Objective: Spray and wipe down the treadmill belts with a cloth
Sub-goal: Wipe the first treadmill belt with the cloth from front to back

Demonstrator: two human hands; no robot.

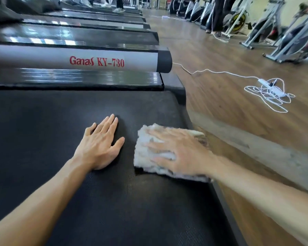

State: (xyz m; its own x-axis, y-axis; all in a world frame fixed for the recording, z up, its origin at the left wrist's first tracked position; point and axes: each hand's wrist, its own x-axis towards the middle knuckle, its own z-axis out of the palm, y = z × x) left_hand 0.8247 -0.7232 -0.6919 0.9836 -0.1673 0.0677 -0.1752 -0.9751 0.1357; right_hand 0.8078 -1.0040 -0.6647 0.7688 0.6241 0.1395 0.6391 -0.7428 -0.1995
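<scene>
While the left hand (pixel 100 144) lay flat on the black treadmill belt (pixel 60 139), its fingers straight and close together with the thumb out to the side, the right hand (pixel 178 153) pressed a pale, fluffy cloth (pixel 146 139) down onto the same belt just beside it. The right fingers were spread and fairly straight across the top of the cloth; that hand was blurred, so whether the fingertips curled into the fabric at all could not be told for sure. The cloth sat near the belt's right edge, with one corner seeming to reach just over it toward the wooden floor (pixel 229 96). Both forearms were bare.

Beyond the belt ran a glossy black side rail (pixel 89 77) and then a grey bar (pixel 43 59) printed in red with "Ganas KY-730". More treadmills (pixel 78 34) stood in a row behind it. On the floor to the right lay a tangled white cord (pixel 268 93) with a power strip, its lead running back toward the grey bar's dark end cap. Exercise bikes (pixel 283 36) lined the far wall.
</scene>
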